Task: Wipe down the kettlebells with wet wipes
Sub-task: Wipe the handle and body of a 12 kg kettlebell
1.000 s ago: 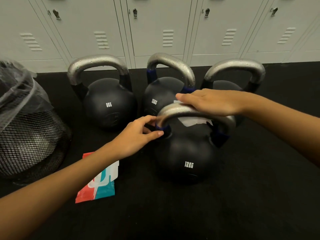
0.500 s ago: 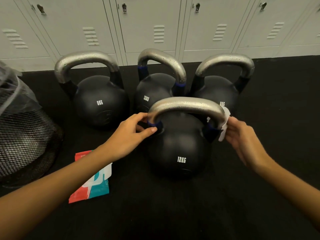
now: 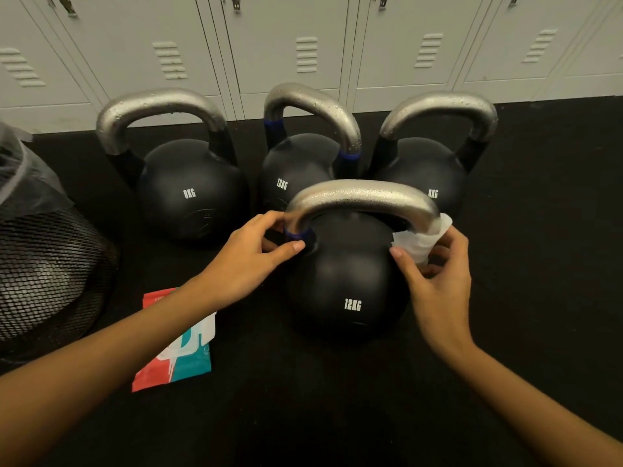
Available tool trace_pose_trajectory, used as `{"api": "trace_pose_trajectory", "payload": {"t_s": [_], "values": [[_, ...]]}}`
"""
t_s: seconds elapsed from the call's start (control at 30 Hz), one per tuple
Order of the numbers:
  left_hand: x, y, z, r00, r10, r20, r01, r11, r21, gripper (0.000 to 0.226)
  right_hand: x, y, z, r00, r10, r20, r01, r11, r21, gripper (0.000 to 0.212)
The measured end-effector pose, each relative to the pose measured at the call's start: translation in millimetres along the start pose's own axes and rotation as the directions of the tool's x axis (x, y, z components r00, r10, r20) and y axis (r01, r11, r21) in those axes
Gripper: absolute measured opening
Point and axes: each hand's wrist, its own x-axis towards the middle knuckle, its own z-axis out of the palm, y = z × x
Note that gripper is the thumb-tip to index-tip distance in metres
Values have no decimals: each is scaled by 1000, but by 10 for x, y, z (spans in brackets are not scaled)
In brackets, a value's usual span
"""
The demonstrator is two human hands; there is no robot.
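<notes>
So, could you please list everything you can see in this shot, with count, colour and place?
front 12KG kettlebell: one, black with silver handle, nearest the person, centre.
back 12KG kettlebell: one, black, silver handle with blue bands, behind the front one.
8KG kettlebells: two, black with silver handles, back left and back right.
wet wipe: one, white, wrapped round the right end of the front handle.
wipes packet: one, red, teal and white, on the floor under the left forearm.
mesh bin: one, black with a clear liner, far left.
lockers: a row, pale grey, along the back.
floor mat: black.
left hand: grips the handle's left base.
right hand: pinches the wet wipe.
</notes>
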Motion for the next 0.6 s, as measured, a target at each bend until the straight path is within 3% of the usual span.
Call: {"api": "trace_pose_trajectory", "payload": {"t_s": [0.13,0.37,0.6], "values": [[8,-15,-7,1000,-5,7,5,1000,3,39,54,22,155,996,69,-56,-65,994,83,53],[22,-42,-19,1000,1,23,-1,1000,19,40,43,214,-90,967,208,146,-231,959,163,51],[18,-40,-39,999,20,35,-21,1000,8,37,188,141,-277,946,94,311,-170,959,227,43]]}}
